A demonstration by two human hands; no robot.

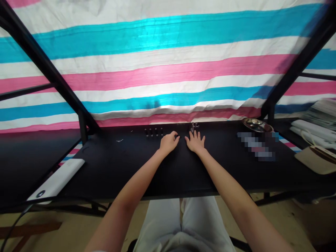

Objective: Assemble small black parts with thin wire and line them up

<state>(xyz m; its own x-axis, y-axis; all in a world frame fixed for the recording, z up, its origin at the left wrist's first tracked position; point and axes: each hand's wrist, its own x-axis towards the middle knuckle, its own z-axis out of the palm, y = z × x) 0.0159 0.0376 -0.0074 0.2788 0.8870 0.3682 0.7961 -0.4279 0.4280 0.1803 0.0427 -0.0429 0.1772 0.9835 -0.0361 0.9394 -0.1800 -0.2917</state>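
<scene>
My left hand [168,143] is closed in a pinch near the middle of the black table, around a small black piece [176,135] too small to name. Just to its right, my right hand [195,142] lies with its fingers spread on the tabletop and holds nothing. Beyond those fingertips is a small clear or greyish item [192,127] with white strands beside it. A row of several short black cylinders [151,132] stands to the left of my left hand. Farther back, a line of tiny pieces [181,124] sits at the table's rear edge.
A shiny metal dish [257,125] is at the back right, with a blurred patch before it. At the left end lies a long white device [59,178] with a cable. A beige object [316,159] lies far right. Black frame posts and a striped sheet [168,82] enclose the back.
</scene>
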